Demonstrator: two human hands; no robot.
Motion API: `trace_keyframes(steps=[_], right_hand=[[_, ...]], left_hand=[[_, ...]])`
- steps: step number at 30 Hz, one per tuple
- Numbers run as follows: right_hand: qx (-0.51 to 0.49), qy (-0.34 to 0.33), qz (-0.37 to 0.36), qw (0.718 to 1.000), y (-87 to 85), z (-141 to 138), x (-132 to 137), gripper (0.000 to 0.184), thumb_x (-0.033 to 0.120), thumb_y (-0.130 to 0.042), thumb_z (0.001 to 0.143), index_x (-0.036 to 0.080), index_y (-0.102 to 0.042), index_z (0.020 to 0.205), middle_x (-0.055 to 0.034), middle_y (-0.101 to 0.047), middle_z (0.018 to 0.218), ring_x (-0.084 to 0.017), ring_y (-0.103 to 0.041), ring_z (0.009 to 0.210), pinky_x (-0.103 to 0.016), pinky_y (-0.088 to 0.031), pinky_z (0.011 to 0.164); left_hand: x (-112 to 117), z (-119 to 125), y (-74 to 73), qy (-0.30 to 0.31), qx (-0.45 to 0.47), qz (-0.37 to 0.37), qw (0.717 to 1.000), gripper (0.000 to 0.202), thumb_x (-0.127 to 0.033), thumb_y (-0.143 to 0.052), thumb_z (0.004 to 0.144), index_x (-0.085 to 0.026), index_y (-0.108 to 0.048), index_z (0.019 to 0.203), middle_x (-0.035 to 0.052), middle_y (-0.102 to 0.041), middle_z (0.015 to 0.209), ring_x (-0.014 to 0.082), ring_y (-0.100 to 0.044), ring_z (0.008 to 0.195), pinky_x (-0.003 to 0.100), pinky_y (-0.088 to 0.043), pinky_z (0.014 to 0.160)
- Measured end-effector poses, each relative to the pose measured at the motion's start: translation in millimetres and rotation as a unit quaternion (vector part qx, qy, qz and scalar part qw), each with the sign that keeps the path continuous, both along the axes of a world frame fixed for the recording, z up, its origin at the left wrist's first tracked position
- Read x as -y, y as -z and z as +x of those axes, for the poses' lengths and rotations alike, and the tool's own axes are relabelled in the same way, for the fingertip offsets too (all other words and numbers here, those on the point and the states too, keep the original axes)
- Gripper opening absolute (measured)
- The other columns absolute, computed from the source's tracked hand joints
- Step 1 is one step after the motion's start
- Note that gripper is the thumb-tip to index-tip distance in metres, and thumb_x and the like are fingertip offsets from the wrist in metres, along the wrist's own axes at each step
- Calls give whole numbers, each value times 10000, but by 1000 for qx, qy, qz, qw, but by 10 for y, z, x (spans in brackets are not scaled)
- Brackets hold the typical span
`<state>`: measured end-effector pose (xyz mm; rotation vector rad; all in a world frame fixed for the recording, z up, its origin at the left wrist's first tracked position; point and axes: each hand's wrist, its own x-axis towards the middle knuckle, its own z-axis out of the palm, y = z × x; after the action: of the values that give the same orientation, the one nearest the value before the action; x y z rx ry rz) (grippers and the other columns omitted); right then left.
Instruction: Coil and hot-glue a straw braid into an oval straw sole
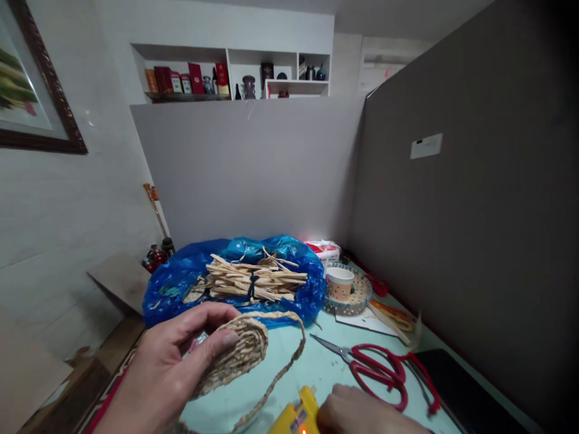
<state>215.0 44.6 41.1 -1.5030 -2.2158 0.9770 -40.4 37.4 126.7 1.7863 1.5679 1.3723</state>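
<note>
Left hand [174,355]: thumb extended — pinching coiled straw cord [249,343].
Right hand [355,410]: near edge, knuckles bent — curled round yellow glue gun [294,417].

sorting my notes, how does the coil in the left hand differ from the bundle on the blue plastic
The coil is cord wound tightly; the bundle is mostly straight strips. The left hand holds the coil, while the bundle lies on the blue plastic. The bundle has a dark tie; the coil shows none. Both are straw-coloured.
</note>
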Motion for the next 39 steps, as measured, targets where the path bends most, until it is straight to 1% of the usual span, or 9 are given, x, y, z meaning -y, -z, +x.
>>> trace_keyframes(steps=[2, 4, 6, 8, 10, 13, 20, 29, 39], right_hand=[[108, -20, 76, 991, -179, 96, -28, 423, 499, -637, 853, 224, -548, 544, -10, -521, 532, -185, -546, 498, -285, -339, 444], [121, -22, 97, 988, -388, 199, -77, 433, 463, -525, 947, 215, -567, 595, -23, -546, 558, -195, -557, 539, -310, -395, 524], [45, -2, 151, 988, -570, 265, -105, 410, 486, -390, 1030, 217, -620, 821, -44, -664, 755, -202, -625, 681, -319, -482, 654], [-58, 18, 204, 977, -677, 271, -84, 310, 482, -440, 1025, 233, -608, 1101, -75, -700, 1091, -230, -666, 996, -353, -511, 893], [-101, -9, 185, 978, -700, 221, -20, 316, 474, -517, 1005, 284, -548, 1255, -46, -664, 1256, -214, -627, 1155, -336, -496, 986], [-120, -37, 175, 976, -646, 112, 78, 254, 368, -543, 1014, 314, -553, 1262, 2, -700, 1208, -175, -650, 1117, -270, -526, 928], [-181, -88, 315, 928, -609, 86, 63, 172, 93, -559, 959, 110, -697, 1062, -20, -655, 802, -127, -593, 702, -235, -482, 667], [-174, -77, 351, 917, -576, 123, 76, 205, 38, -543, 930, 75, -738, 981, 27, -499, 672, -100, -460, 589, -235, -374, 541], [-180, -85, 365, 909, -522, 131, 73, 202, 42, -542, 933, 71, -741, 955, 39, -456, 678, -95, -429, 590, -239, -357, 541]], left_hand=[[8, -20, 16, 35, -36, 1, 999, 194, -493, -741, 756, -313, -813, 773, -19, -801, 704, 184, -728, 632, 174, -556, 567], [16, -13, 41, 46, -58, 2, 997, 175, -492, -725, 778, -338, -807, 768, -40, -801, 710, 167, -731, 624, 150, -550, 567], [19, 16, 71, 56, -82, 5, 995, 161, -497, -721, 786, -359, -802, 763, -60, -796, 698, 150, -722, 597, 129, -540, 554], [12, 50, 104, 64, -106, 11, 992, 151, -505, -720, 790, -377, -797, 772, -74, -798, 706, 143, -720, 595, 118, -536, 565], [3, 75, 138, 68, -131, 14, 989, 147, -510, -714, 796, -386, -793, 786, -81, -811, 754, 147, -736, 638, 114, -540, 599], [1, 91, 180, 66, -176, 17, 982, 145, -518, -715, 796, -395, -790, 814, -85, -819, 804, 153, -747, 685, 111, -542, 638], [4, 146, 214, 109, -214, 9, 971, 138, -524, -693, 819, -422, -786, 815, -102, -802, 725, 128, -712, 585, 103, -529, 617], [-14, 72, 338, 86, -218, 14, 972, 197, -529, -746, 772, -454, -775, 952, -120, -825, 876, 140, -764, 695, 107, -561, 717], [-54, 141, 305, 126, -175, 41, 976, 198, -522, -721, 819, -592, -747, 1003, -201, -820, 938, 113, -799, 816, 101, -560, 801]])
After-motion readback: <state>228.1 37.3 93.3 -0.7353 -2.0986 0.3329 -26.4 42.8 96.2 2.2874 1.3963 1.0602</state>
